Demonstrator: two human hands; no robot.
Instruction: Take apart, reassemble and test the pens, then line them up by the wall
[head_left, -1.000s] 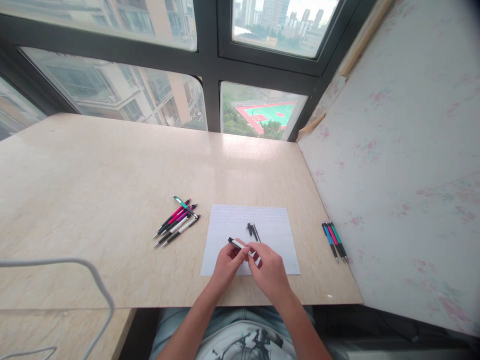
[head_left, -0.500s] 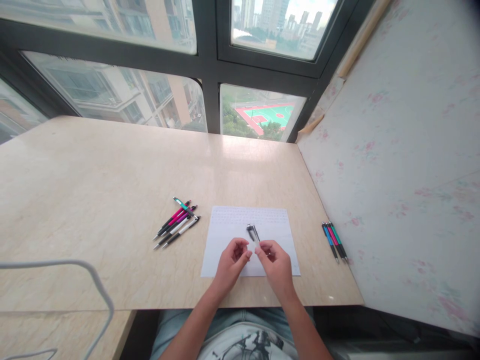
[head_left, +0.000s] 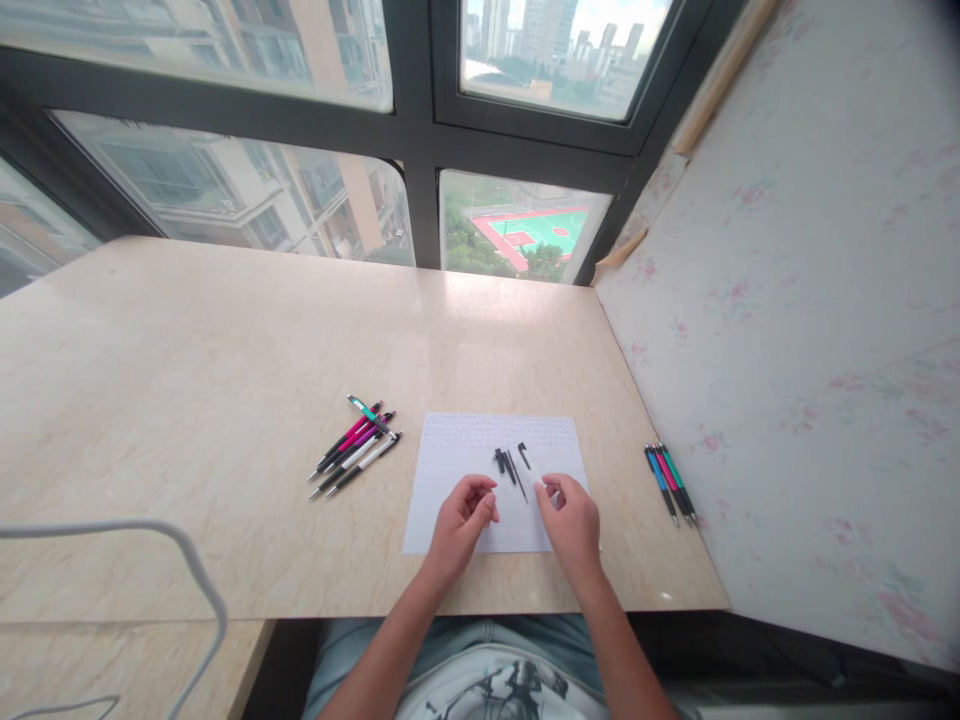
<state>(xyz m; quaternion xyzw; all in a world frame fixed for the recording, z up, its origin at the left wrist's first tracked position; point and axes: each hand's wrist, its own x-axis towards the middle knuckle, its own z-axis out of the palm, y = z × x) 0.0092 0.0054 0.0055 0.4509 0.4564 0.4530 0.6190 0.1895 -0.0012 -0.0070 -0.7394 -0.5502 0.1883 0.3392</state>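
We take the sheet of paper (head_left: 439, 470) as landmark. Above its right side, our right hand (head_left: 571, 515) pinches a white pen barrel (head_left: 532, 469); above its left, our left hand (head_left: 459, 515) curls half open, seemingly empty. Black pen parts (head_left: 500, 462) and a slim refill (head_left: 518, 475) occupy its middle, close beside the barrel. Left of it, a green pen (head_left: 364, 405) crosses piled pens (head_left: 349, 439); right, more pens (head_left: 664, 482) line the floral wall (head_left: 795, 380).

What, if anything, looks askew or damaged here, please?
Left of the paper, a green pen lies askew across other pens, which lie roughly parallel. Beside the window, a brownish strip curls away from the wall, which looks damaged.
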